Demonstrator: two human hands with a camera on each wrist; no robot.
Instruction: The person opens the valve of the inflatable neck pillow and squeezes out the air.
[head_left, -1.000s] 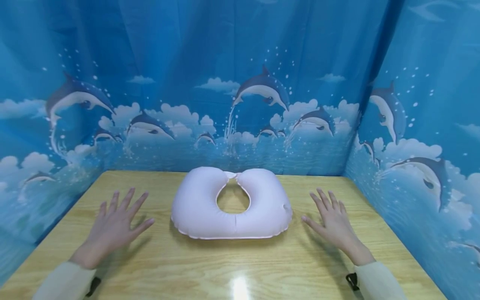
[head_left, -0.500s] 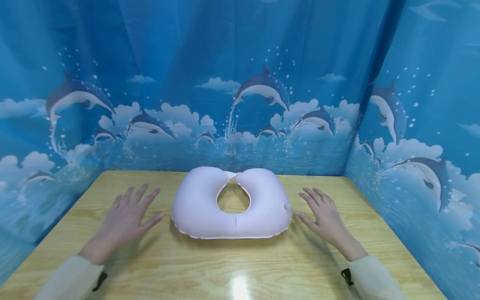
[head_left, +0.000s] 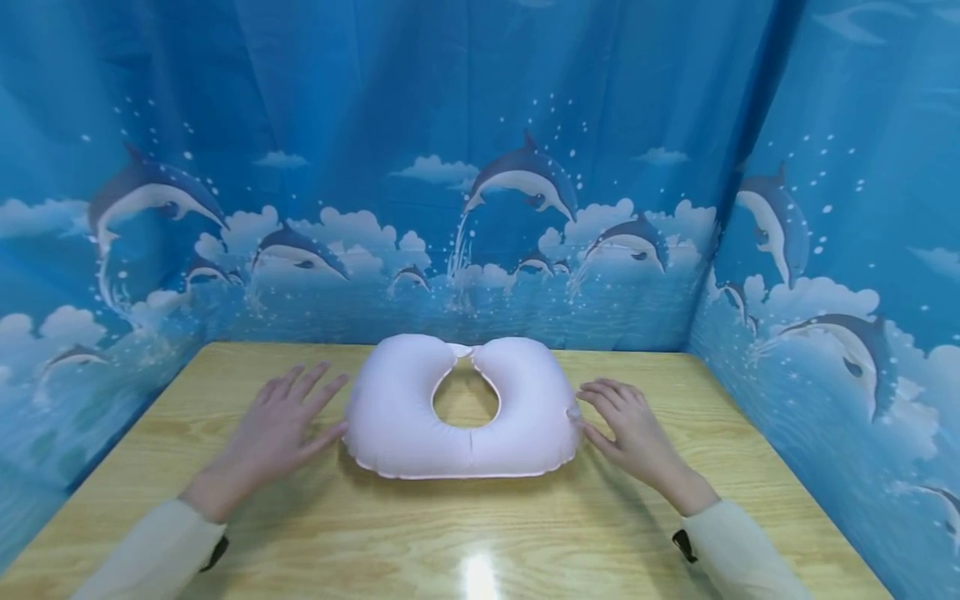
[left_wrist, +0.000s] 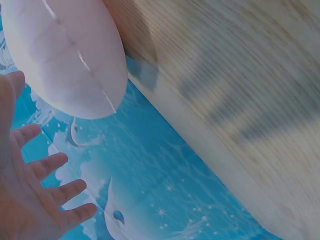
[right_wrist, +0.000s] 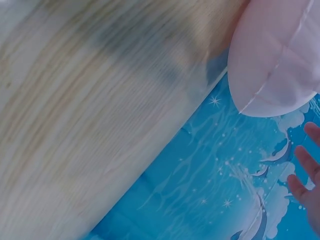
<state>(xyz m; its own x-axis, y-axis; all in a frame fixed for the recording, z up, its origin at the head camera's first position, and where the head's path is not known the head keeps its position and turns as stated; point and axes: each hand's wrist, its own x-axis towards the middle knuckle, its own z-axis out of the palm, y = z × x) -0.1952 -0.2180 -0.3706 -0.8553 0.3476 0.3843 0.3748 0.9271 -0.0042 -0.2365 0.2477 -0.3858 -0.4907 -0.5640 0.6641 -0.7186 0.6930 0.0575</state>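
A pale pink inflated neck pillow (head_left: 397,417) lies at the middle of the table, its round opening in the centre and its gap toward the back. Beside its left end is my left hand (head_left: 273,437), fingers spread and thumb tip right at the pillow's edge. In the left wrist view the same hand (left_wrist: 35,190) shows straight fingers below the seamed side of the pillow (left_wrist: 70,55). My right hand (head_left: 630,429) has its fingertips right at the pillow's right end, near a small valve (head_left: 573,412). The right wrist view catches only some of its fingers (right_wrist: 306,160).
The pillow rests on a light wood-grain table (head_left: 420,542) with a bright reflection near the front. Blue curtains (head_left: 360,108) printed with dolphins and clouds hang behind the table and along both sides. Pale sleeves (head_left: 153,550) cover the forearms.
Both hands have moved inward, the left one to the right and the right one to the left, up to the pillow's two ends. The pillow stays where it was.
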